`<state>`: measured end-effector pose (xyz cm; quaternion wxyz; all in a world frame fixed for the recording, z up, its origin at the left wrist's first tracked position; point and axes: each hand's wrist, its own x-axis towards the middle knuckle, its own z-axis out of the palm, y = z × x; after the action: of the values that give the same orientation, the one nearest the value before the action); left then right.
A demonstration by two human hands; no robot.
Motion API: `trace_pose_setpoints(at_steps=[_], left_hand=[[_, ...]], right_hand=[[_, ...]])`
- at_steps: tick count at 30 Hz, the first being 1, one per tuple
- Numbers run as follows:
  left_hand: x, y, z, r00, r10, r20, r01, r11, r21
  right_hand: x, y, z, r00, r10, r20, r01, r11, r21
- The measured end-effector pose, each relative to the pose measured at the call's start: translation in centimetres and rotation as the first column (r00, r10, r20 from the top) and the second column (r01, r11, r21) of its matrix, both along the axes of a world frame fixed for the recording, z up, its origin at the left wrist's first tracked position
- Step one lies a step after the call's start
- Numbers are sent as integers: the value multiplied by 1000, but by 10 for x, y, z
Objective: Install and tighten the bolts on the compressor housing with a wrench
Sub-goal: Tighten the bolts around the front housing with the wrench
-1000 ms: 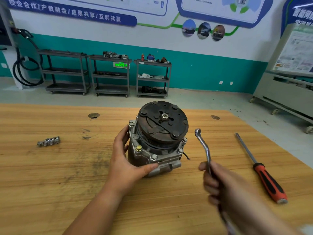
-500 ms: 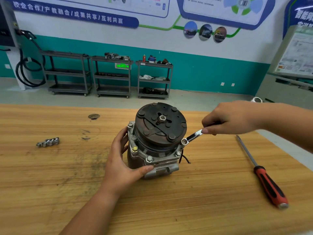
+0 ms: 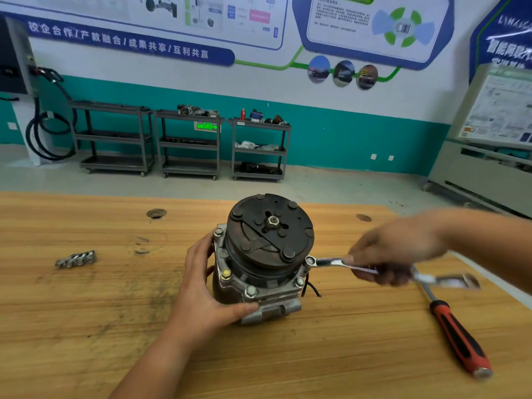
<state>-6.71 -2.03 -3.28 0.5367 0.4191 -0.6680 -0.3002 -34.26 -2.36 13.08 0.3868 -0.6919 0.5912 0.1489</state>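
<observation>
Wrench [image 3: 328, 262] and right hand [image 3: 394, 249] lower than before, ring on bolt [image 3: 310, 260].

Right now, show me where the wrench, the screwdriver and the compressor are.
wrench [image 3: 329, 262], head view, on the shank beside the ring end.
screwdriver [image 3: 459, 338], head view, middle of the handle.
compressor [image 3: 259, 246], head view, on the dark clutch plate.
</observation>
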Motion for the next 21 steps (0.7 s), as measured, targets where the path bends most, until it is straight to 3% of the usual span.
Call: trace_pose_setpoints(at_steps=[2,4,8,12,16,18,21], left_hand=[[0,0,0,1000,4,3,-4,1000,16],[0,0,0,1000,3,1,-3,1000,18],[0,2,0,1000,12,3,-12,1000,27],[-1,0,0,1000,19,13,-19,1000,17],[0,-1,2,1000,15,18,-15,1000,11],[0,-1,1,999,20,25,-20,1000,-1],[-1,-1,0,999,25,23,-24,1000,-13]], right_hand=[[-3,21,-22,977,-70,202,71,997,0],[0,38,-40,890,-208,405,222,975,11],[18,62,-57,542,-528,654,470,835,285],[49,81,-70,89,-669,738,531,659,533],[93,88,-87,-287,-604,743,518,555,651],[113,88,-92,-434,-541,721,511,511,691],[126,87,-92,-557,-489,671,475,475,741]])
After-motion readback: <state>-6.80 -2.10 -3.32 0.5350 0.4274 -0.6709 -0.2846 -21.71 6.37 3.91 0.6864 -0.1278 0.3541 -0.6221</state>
